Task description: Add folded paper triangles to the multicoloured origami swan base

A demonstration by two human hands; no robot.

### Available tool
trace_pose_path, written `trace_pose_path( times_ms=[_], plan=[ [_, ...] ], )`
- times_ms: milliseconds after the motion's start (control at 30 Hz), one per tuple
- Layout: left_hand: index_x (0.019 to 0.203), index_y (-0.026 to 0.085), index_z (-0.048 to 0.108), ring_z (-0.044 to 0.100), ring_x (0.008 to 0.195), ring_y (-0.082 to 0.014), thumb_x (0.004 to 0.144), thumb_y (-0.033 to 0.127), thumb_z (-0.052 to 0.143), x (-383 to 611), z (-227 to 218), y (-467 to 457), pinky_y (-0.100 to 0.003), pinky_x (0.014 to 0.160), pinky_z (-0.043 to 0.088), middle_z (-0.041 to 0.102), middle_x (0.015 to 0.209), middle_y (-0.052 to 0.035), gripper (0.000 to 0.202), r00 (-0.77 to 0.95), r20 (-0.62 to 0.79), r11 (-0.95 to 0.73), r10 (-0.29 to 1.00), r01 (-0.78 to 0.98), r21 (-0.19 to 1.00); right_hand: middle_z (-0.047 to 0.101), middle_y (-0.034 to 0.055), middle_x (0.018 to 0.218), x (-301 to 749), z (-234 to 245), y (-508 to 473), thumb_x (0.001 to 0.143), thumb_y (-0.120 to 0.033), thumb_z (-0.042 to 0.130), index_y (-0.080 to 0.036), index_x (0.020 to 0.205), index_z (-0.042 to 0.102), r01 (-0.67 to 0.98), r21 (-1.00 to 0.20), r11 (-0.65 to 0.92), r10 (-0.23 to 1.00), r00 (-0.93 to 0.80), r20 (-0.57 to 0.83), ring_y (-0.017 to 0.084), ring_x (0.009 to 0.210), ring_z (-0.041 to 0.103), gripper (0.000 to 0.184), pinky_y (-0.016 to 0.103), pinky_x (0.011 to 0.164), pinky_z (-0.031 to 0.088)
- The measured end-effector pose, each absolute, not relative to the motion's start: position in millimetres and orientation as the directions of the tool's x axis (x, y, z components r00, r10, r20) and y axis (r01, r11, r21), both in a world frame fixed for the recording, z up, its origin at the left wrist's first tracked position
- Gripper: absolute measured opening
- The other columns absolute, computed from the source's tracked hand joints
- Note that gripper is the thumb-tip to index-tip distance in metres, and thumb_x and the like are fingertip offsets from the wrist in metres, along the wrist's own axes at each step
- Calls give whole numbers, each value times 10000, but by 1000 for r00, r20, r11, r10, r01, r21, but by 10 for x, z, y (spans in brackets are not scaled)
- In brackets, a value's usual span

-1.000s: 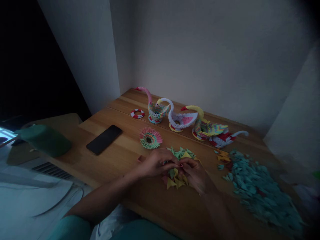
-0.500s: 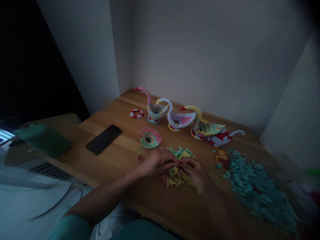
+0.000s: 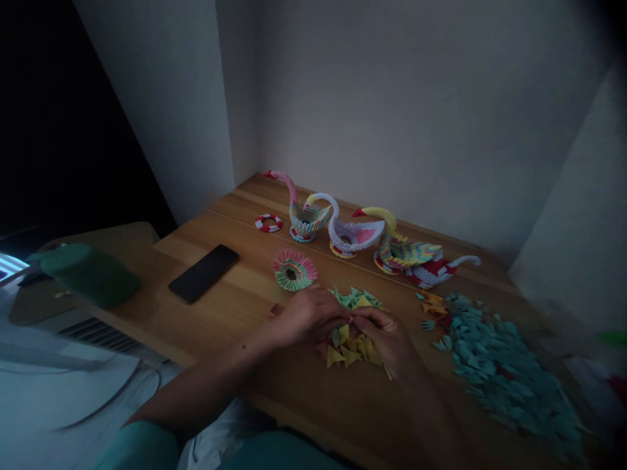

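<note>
My left hand [image 3: 304,317] and my right hand [image 3: 386,339] meet fingertip to fingertip over a small heap of yellow, green and pink folded paper triangles [image 3: 349,352] on the wooden table [image 3: 235,307]. Both hands have their fingers curled and pinched together on small paper pieces that I cannot make out in the dim light. More green triangles [image 3: 356,299] lie just beyond the hands. A round pink-and-green paper ring [image 3: 294,269] sits behind my left hand.
Several modular paper swans [image 3: 356,232] stand in a row near the wall, with a small red-white ring [image 3: 268,222] at their left. A large pile of teal pieces [image 3: 499,372] covers the right side. A black phone [image 3: 204,273] and a green object [image 3: 88,274] lie left.
The view shifted slightly between the earliest frame and now. My hands stay together over the heap, with only small finger movements.
</note>
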State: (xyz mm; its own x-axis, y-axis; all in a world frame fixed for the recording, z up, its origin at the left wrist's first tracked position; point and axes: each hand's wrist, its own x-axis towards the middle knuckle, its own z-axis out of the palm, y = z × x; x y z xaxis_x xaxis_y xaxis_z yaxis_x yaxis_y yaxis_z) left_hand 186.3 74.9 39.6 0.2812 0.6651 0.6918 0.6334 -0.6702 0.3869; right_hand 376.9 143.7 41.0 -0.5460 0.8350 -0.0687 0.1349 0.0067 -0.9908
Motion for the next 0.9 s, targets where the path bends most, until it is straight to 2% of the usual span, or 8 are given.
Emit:
trace_pose_path(
  times_ms=[100,167,267,367,467,667,900],
  plan=[
    [881,153,642,596,694,-136,989,260,428,1870,398,748,-282,676,380,663,735,-43,263,326,688,-648,648,711,273,670,17,639,3758,434,1415,623,-522,809,-192,784,763,148,-989,0,854,-514,-77,148,615,595,370,268,605,481],
    [873,151,631,584,680,-133,985,236,426,1877,405,742,-281,667,374,648,717,-34,249,326,702,-640,634,731,238,693,23,698,3744,431,1404,619,-514,818,-201,839,765,117,-992,-55,855,-508,-107,146,627,602,387,273,619,494],
    [862,151,623,578,664,-123,982,232,440,1884,412,738,-273,677,385,647,715,-24,234,296,724,-647,623,715,265,698,27,722,3723,400,1399,585,-520,840,-200,859,761,70,-988,-138,850,-503,-154,137,597,592,429,271,587,498],
    [865,152,627,580,658,-118,979,263,471,1881,405,743,-271,688,393,652,716,-20,223,277,729,-643,626,712,282,645,10,614,3715,368,1396,581,-539,838,-181,751,740,34,-986,-164,850,-502,-159,120,537,555,408,249,530,477],
    [894,155,631,577,669,-126,971,262,490,1869,382,752,-280,686,386,641,713,-13,193,289,732,-638,617,728,251,611,1,577,3716,360,1384,579,-541,841,-166,678,709,10,-983,-185,855,-491,-166,100,501,522,409,226,491,452],
    [956,165,620,575,722,-140,985,251,445,1839,319,769,-300,702,376,637,763,-24,197,328,684,-630,652,736,248,582,-16,554,3694,357,1349,505,-529,879,-158,665,679,-34,-936,-351,828,-478,-293,69,447,463,451,197,426,384],
    [979,175,631,594,747,-142,984,271,441,1825,306,759,-304,722,378,642,771,-30,213,326,635,-594,701,760,265,575,-17,550,3689,353,1324,542,-529,863,-158,665,655,-21,-938,-346,822,-489,-292,75,441,462,443,209,423,379]
  ],
)
